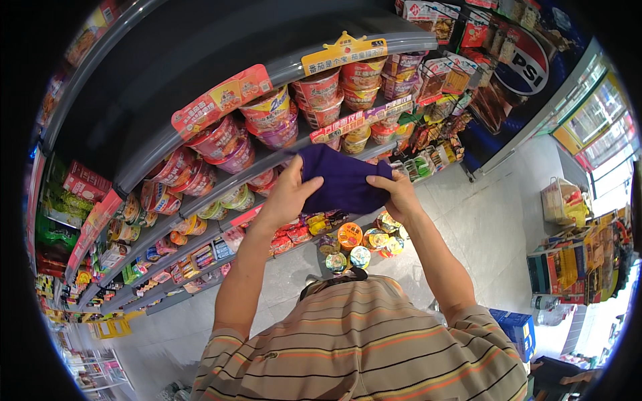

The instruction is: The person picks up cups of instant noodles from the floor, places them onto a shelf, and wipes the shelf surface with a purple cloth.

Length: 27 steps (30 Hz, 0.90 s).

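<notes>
A dark purple cloth (343,180) is stretched between my two hands in front of the shelves. My left hand (292,189) grips its left edge, thumb on top. At its right edge my right hand (396,190) holds it in the same way. Behind the cloth, stacked instant noodle cups (318,95) fill part of a store shelf. The dark upper shelf board (225,45) lies beyond them. Below the cloth, several noodle cups (349,235) stand grouped on the floor near my body.
Lower shelves hold packaged snacks (200,255). Hanging snack packs (446,75) are at the upper right. On the right stand a basket of goods (559,200), a rack of packages (577,260) and a blue box (516,331). Part of another person's arm (577,377) shows at the lower right.
</notes>
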Motion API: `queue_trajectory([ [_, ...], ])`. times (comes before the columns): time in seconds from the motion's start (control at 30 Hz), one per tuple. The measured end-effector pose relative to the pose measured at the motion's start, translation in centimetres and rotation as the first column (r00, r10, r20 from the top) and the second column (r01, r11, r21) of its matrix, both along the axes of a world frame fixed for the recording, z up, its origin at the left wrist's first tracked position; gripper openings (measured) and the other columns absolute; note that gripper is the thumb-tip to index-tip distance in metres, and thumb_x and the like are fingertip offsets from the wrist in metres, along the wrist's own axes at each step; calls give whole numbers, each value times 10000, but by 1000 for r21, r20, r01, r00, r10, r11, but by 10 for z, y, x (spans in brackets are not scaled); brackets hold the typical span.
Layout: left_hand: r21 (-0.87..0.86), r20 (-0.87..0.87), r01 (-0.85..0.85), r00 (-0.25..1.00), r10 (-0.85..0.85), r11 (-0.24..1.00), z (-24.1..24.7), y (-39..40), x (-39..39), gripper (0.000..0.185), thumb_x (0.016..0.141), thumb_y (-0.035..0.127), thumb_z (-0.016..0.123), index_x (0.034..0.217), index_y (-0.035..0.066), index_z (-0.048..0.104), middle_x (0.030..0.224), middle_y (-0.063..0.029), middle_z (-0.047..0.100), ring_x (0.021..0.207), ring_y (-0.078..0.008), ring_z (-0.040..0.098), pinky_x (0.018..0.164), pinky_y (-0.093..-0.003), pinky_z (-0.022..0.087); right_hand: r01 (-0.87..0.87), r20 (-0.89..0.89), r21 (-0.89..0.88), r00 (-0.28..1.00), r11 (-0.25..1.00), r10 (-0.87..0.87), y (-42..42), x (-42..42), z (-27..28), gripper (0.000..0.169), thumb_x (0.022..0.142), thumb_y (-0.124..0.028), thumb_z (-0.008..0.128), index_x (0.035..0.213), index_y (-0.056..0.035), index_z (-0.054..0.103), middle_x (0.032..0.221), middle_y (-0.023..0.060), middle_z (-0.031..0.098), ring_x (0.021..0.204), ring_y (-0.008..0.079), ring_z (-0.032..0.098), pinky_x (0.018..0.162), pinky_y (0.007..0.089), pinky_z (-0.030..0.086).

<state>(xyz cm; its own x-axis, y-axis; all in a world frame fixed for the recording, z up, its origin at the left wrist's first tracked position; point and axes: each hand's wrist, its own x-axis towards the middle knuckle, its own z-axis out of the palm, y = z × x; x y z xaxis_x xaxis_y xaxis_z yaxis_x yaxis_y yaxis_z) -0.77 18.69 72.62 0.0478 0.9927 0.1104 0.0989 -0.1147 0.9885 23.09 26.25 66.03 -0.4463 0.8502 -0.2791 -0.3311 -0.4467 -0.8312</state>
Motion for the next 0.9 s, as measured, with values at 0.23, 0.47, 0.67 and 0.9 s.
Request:
queue_trajectory([
  [0.23,-114,-184,17,982,-38,993,19,22,-27,461,913,23,644,1317,-57,437,1237,-103,595,1115,-123,556,956,-279,465,113,-83,-43,990,993,-117,6,7,-1,228,927,-98,623,1110,39,625,1043,122,702,900,196,694,809,332,569],
  [0.47,28,-199,231,955,-221,973,98,16,-47,574,919,5,619,1434,-43,370,1344,-113,550,1196,-150,535,1022,-296,440,-16,-192,278,979,961,71,29,26,85,261,980,-89,567,1209,29,606,1067,121,705,918,191,706,801,320,587],
  [0.67,206,-141,136,984,-108,969,130,0,-44,408,892,-86,561,1289,12,550,1218,-43,637,1070,-106,593,940,-278,478,-33,-416,491,869,870,267,53,47,90,183,961,-1,555,1094,-3,681,1083,122,711,918,191,714,804,337,595],
  [0.9,85,72,6,997,-12,996,82,14,-75,171,861,-70,497,887,77,580,877,27,606,620,-13,462,540,-163,330,-164,93,616,986,771,135,62,51,102,167,926,7,537,911,-59,689,822,-34,622,630,25,462,551,188,347],
])
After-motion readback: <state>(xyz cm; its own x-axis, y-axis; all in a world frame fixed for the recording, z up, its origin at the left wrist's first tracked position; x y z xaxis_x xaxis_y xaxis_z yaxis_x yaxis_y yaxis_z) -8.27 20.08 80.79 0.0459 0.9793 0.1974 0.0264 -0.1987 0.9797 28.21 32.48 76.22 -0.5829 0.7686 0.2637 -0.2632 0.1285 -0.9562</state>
